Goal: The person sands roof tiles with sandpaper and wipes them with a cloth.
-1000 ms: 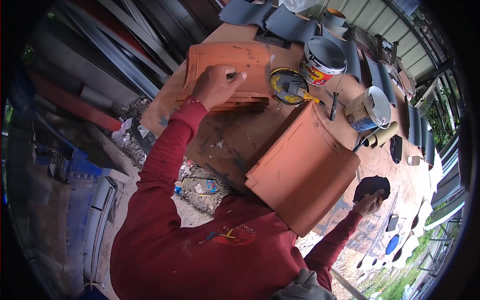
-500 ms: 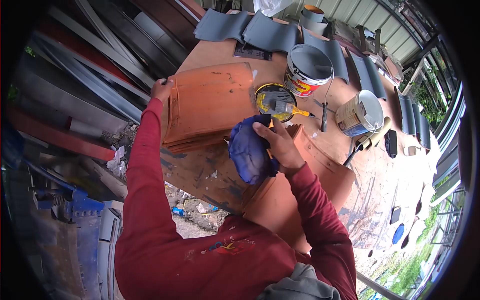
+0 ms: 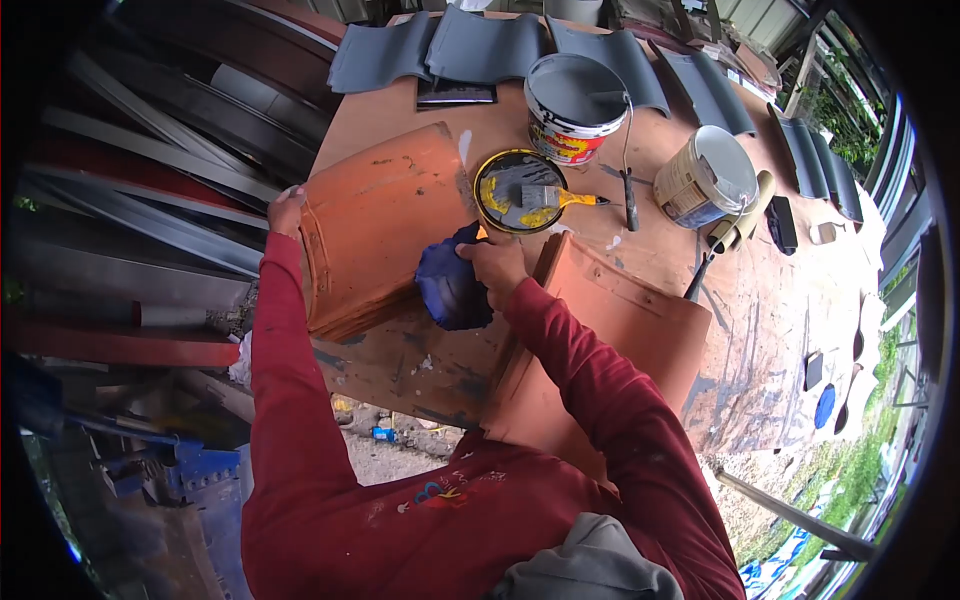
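An orange roof tile (image 3: 385,215) lies on top of others on the left of the table. My left hand (image 3: 286,211) is closed on its left edge, at the far corner. In my right hand (image 3: 497,268) is a crumpled blue-purple rag (image 3: 455,285), held by the tile's right end; whether it touches the tile I cannot tell. Another orange tile (image 3: 625,315) rests below my right forearm. Just beyond the rag, a paint-smeared lid (image 3: 507,205) carries a flat paintbrush (image 3: 560,197) with a yellow handle.
An open paint bucket (image 3: 575,105) and a smaller white bucket (image 3: 700,185) stand beyond the lid. A paint roller (image 3: 745,215) lies by the smaller one, near a dark phone-like object (image 3: 781,225). Grey-painted tiles (image 3: 490,45) line the far edge. Long metal profiles (image 3: 150,215) are stacked at the left.
My right hand has brought the rag down and left, closer to the tile's near right corner. My left hand still grips the tile's edge. The view has shifted slightly.
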`<move>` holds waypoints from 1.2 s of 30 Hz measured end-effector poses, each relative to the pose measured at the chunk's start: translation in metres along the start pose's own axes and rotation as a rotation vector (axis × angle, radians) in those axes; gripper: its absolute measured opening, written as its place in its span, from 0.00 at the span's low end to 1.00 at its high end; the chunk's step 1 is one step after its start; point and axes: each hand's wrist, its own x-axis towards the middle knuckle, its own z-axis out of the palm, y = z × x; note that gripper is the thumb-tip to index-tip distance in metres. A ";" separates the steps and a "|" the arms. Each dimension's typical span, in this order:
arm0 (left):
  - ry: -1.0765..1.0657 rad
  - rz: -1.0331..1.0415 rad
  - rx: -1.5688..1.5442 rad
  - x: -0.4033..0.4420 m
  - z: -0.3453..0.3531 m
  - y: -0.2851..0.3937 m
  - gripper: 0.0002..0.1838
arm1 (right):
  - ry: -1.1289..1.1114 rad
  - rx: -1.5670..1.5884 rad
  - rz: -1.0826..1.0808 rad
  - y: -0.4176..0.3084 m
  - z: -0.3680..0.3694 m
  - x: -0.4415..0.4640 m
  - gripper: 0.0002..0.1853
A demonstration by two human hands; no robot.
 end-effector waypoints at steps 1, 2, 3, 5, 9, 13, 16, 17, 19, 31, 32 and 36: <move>-0.024 0.017 0.013 0.000 0.000 0.000 0.14 | 0.046 0.050 0.042 0.004 0.002 0.004 0.14; 0.027 0.028 -0.018 -0.001 0.000 -0.001 0.16 | 0.061 0.079 0.036 0.007 0.001 0.008 0.14; 0.076 0.038 -0.049 -0.003 -0.002 0.001 0.18 | 0.091 0.086 0.052 0.005 0.001 0.008 0.14; 0.122 0.155 -0.039 -0.015 -0.005 0.017 0.19 | 0.139 0.116 0.058 0.000 0.000 0.007 0.14; 0.098 0.147 -0.123 -0.047 -0.024 0.065 0.18 | 0.118 0.214 -0.080 -0.019 -0.008 -0.016 0.15; -0.030 0.166 -0.241 -0.127 -0.013 0.151 0.18 | 0.104 0.218 -0.226 -0.055 -0.046 -0.092 0.09; -0.179 0.216 -0.304 -0.175 0.007 0.202 0.19 | 0.070 0.271 -0.287 -0.066 -0.089 -0.167 0.11; -0.217 0.262 -0.299 -0.196 0.021 0.217 0.20 | 0.044 0.307 -0.303 -0.063 -0.108 -0.192 0.13; -0.265 0.299 -0.297 -0.242 0.050 0.239 0.21 | 0.099 0.369 -0.310 -0.051 -0.139 -0.240 0.11; -1.032 0.672 -0.125 -0.492 0.369 0.289 0.28 | 0.683 0.881 -0.265 0.090 -0.329 -0.359 0.08; -1.096 0.685 -0.101 -0.519 0.399 0.290 0.30 | 0.687 0.894 -0.266 0.102 -0.351 -0.358 0.08; -1.329 0.742 0.016 -0.615 0.520 0.283 0.26 | 0.703 1.115 -0.198 0.142 -0.437 -0.347 0.08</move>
